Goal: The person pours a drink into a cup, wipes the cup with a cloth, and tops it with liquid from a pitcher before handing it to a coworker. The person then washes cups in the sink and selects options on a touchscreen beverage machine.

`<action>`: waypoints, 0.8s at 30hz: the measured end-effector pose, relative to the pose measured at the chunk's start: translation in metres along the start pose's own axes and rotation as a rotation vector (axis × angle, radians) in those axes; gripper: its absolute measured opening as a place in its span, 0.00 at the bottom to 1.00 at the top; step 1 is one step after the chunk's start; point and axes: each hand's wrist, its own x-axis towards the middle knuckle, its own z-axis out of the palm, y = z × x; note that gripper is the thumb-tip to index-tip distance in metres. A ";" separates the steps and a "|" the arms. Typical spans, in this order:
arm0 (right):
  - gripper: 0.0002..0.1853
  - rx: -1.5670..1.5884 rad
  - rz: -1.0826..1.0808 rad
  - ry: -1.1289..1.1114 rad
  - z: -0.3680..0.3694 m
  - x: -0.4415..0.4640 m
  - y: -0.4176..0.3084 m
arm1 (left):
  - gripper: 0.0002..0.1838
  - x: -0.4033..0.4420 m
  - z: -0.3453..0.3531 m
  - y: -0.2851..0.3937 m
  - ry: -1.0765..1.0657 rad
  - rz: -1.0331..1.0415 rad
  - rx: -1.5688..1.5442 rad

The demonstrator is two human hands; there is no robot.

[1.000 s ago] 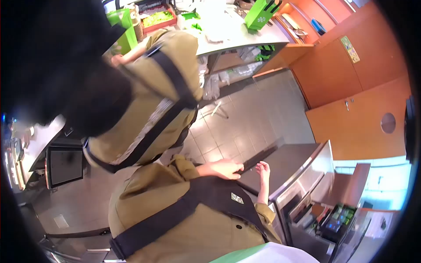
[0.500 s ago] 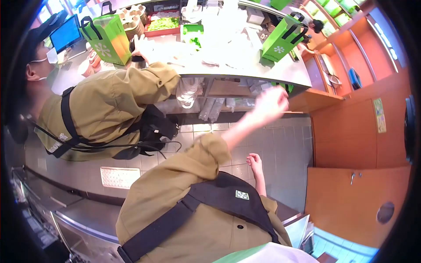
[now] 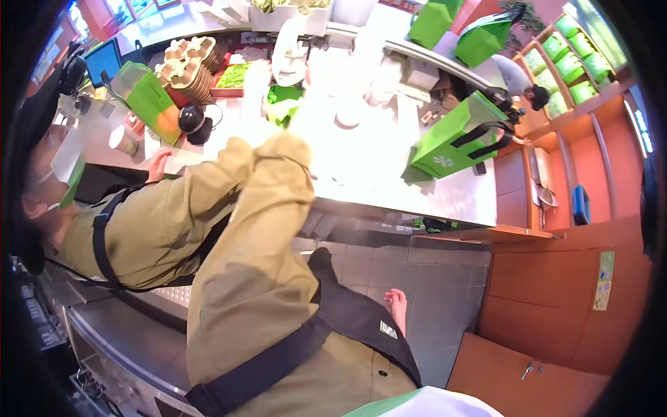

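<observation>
My left arm reaches over the counter, and its brown sleeve (image 3: 278, 201) ends close to a bright green item (image 3: 281, 104). Glare washes out my left hand, so its fingers and anything in them cannot be made out. My right hand (image 3: 396, 304) hangs low by my apron (image 3: 347, 316), fingers loosely curled and apart, holding nothing. A green carry bag (image 3: 448, 142) with black handles stands on the right part of the counter. To the left of my sleeve, a co-worker's sleeve (image 3: 184, 187) also reaches over the counter.
Stacked cardboard cup carriers (image 3: 187, 66), a red tray (image 3: 233, 80) of green pieces, a black round-headed device (image 3: 194, 124) and another green bag (image 3: 147, 101) stand at the left. Orange cabinets (image 3: 549, 299) border the floor on the right. Another person bends beyond the counter.
My left arm has swung from the right over to the left, onto the counter. My view has shifted nearer the counter. My right hand stays low at my side.
</observation>
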 end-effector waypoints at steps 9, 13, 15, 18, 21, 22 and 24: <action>0.09 -0.189 0.045 -0.196 0.029 0.081 -0.036 | 0.09 -0.263 0.040 -0.018 -1.058 0.371 -0.427; 0.10 -0.411 0.053 -0.458 0.049 0.115 -0.062 | 0.19 -0.367 0.005 -0.168 -1.096 -0.270 0.133; 0.10 -0.522 0.034 -0.587 0.074 0.135 -0.073 | 0.16 -0.418 -0.022 -0.239 -0.905 -0.390 0.160; 0.10 -0.683 0.016 -0.766 0.123 0.156 -0.082 | 0.15 -0.534 -0.059 -0.287 -0.334 -0.767 0.205; 0.10 -0.884 -0.006 -0.942 0.185 0.152 -0.078 | 0.16 -0.642 -0.058 -0.291 0.371 -1.307 -0.275; 0.10 -0.944 -0.018 -0.995 0.208 0.146 -0.075 | 0.18 -0.655 -0.061 -0.262 0.670 -1.412 -0.426; 0.10 -1.043 -0.048 -1.082 0.253 0.122 -0.062 | 0.19 -0.716 -0.039 -0.281 0.588 -1.324 -0.321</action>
